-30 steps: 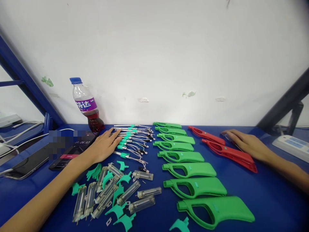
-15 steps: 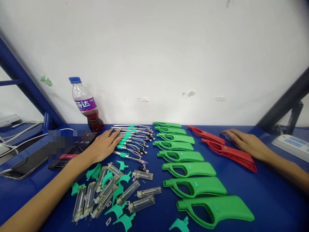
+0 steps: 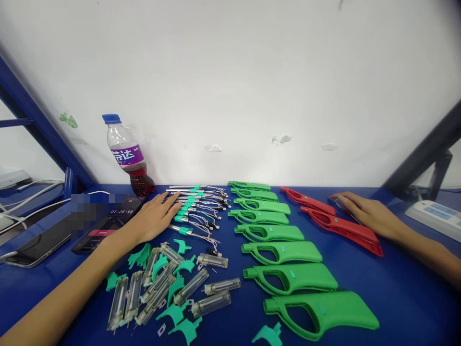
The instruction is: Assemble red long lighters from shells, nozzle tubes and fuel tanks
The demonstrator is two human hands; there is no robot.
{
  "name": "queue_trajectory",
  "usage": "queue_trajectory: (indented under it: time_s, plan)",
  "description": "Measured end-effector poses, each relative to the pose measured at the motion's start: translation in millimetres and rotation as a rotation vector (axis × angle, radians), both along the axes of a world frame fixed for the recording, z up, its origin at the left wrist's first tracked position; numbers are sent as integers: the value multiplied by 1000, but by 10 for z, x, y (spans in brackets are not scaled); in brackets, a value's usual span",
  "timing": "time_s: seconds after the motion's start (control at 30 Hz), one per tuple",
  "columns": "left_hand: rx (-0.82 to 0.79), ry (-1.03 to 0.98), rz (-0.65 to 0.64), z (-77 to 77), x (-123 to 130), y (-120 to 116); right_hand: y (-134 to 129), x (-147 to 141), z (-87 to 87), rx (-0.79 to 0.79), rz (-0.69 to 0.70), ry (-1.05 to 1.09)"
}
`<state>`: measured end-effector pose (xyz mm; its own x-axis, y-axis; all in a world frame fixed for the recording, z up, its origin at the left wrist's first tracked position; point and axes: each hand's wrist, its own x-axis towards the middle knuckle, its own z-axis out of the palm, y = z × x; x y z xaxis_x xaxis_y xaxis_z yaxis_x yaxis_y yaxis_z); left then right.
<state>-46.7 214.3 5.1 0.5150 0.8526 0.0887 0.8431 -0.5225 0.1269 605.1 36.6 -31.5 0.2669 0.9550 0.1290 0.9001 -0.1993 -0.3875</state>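
Left hand [image 3: 153, 218] lies flat, fingers spread, fingertips touching a row of metal rods [image 3: 196, 206] on the blue table [image 3: 396, 288]. Right hand [image 3: 367, 214] rests flat, fingers together, beside two red handles [image 3: 334, 223], covering something hard to make out.

Only the phone's timer [image 3: 121, 211] has advanced.
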Motion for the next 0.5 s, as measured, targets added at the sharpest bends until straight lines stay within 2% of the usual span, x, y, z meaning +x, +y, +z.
queue_trajectory:
  time_s: [0.5]
  plan:
    - [-18,-37,31,-22,-12,-1,-8,-28,29,-14,4,20]
